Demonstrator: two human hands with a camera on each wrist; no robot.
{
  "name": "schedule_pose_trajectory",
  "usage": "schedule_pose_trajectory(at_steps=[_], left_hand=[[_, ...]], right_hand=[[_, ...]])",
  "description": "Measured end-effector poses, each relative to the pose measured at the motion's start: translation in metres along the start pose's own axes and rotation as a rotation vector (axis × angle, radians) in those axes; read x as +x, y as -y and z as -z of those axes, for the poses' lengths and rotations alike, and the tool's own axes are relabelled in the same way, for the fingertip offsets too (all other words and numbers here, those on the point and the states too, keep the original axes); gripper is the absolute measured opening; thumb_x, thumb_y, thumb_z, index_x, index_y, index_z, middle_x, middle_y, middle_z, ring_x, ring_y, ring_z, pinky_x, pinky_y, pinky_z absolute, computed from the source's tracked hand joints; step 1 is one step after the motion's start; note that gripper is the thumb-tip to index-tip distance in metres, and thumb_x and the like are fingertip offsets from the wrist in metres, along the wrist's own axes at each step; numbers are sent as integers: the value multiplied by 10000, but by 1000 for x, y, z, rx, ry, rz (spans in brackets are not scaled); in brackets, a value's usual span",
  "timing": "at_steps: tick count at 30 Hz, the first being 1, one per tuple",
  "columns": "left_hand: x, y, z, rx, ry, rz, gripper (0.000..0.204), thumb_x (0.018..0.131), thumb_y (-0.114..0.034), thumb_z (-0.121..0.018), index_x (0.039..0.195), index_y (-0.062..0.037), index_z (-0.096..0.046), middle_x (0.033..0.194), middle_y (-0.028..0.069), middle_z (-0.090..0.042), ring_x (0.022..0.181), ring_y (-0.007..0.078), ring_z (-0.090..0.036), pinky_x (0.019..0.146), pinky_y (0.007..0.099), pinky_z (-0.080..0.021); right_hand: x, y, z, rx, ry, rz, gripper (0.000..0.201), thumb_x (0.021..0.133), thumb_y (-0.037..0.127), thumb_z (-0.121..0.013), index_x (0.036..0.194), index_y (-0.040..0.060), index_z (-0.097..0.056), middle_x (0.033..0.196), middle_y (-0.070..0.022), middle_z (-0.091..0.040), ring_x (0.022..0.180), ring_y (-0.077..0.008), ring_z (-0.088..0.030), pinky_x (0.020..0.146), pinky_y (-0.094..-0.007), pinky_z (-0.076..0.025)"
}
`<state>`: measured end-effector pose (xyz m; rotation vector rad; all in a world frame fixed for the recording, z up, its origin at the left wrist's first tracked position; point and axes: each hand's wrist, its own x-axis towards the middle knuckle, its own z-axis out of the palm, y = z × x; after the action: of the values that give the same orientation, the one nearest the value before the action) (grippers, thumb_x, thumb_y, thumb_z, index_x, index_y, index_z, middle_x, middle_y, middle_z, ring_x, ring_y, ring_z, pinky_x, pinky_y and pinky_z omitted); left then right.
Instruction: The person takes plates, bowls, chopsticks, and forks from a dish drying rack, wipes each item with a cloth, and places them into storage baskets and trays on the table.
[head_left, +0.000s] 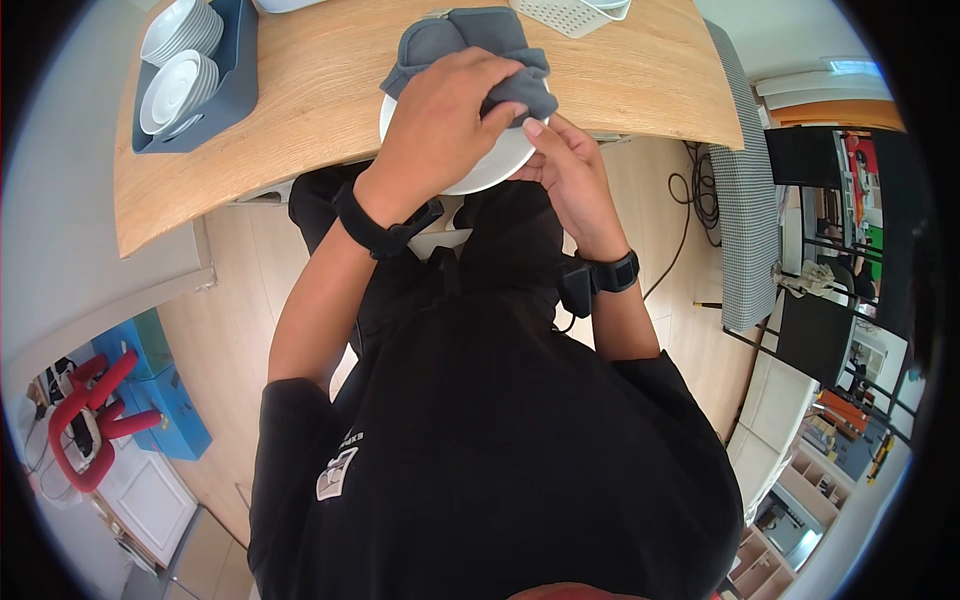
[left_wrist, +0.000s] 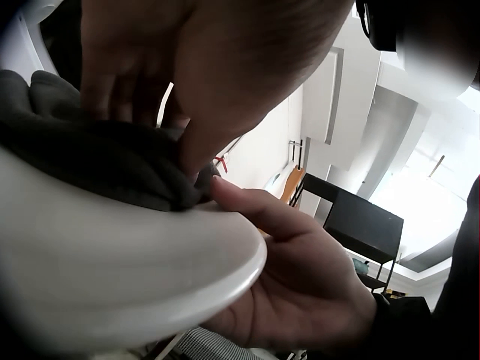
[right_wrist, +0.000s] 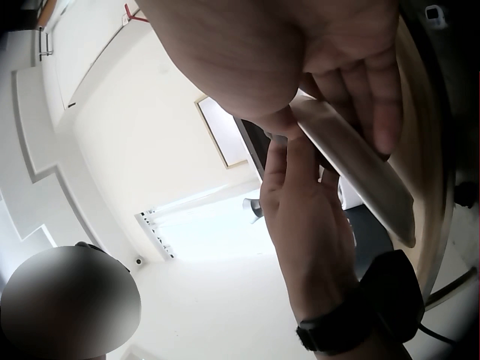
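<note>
A white plate (head_left: 505,163) is held over the near edge of the wooden table. My right hand (head_left: 578,178) grips its right rim, thumb on top and fingers underneath, as the right wrist view also shows of the plate (right_wrist: 358,163). Over the plate's far part lies a dark grey cloth (head_left: 445,45), draped and partly bunched. My left hand (head_left: 445,112) grips a bunched part of this cloth between thumb and fingers, against the plate's upper face. In the left wrist view the cloth (left_wrist: 90,165) meets the plate surface below my left fingers.
On the table (head_left: 320,90), a blue-grey bin (head_left: 240,75) with stacked white dishes (head_left: 180,88) stands at the left. A white perforated basket (head_left: 565,18) is at the back right. Black cables (head_left: 703,200) lie on the floor beside a checked-cloth-covered piece of furniture (head_left: 748,230).
</note>
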<state>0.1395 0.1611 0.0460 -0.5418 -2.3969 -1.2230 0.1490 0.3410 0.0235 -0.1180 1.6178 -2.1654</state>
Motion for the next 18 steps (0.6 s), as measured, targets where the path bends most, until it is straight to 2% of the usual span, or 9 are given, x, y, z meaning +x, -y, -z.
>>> schedule_pose_trajectory(at_steps=[4,6,9,13,14,15,18], left_hand=[[-9,-3,2,40,30,-17,303,792,-130,-713,1068,-14,-669,1000,106,-652,971,320,-604,844,401,-486],[-12,-3,5,51,64,34,301,788,-113,-713,1071,-22,-667,1007,104,-646,982,318,-599,846,404,-487],[-12,21,7,91,19,-20,298,777,-97,-719,1061,-24,-670,1011,106,-644,1000,316,-594,851,408,-486],[-8,36,19,161,-19,10,302,769,-86,-724,1060,-24,-673,1015,113,-649,986,322,-599,851,411,-485],[-6,37,22,165,-32,49,302,766,-90,-730,1055,-20,-674,1010,118,-654,959,328,-606,842,409,-487],[-3,37,25,169,-47,88,303,764,-94,-736,1050,-15,-675,1005,123,-660,931,335,-613,833,407,-490],[4,32,27,133,-76,99,308,766,-105,-741,1050,-7,-674,979,146,-668,847,335,-629,775,396,-502]], right_hand=[[-2,10,4,61,-40,17,371,976,188,-548,1286,-16,-556,1127,-110,-669,972,-191,-683,817,-327,-570],[-1,12,8,78,-97,94,386,971,180,-547,1290,-38,-545,1134,-130,-669,979,-214,-686,819,-345,-573],[-2,18,15,-5,-147,131,404,969,182,-552,1301,-46,-536,1135,-138,-671,967,-211,-688,813,-339,-571],[-9,24,17,-132,-123,124,403,966,187,-566,1299,-39,-556,1098,-114,-684,928,-164,-680,766,-284,-558],[-13,27,15,-171,-97,111,413,963,184,-587,1315,-28,-557,1065,-89,-690,896,-129,-665,744,-255,-544],[-15,28,12,-165,-95,119,413,963,184,-587,1315,-28,-557,1065,-89,-690,896,-129,-665,744,-255,-544],[-19,30,4,-346,-5,69,475,945,175,-636,1371,0,-521,1041,-64,-693,863,-90,-644,724,-232,-527]])
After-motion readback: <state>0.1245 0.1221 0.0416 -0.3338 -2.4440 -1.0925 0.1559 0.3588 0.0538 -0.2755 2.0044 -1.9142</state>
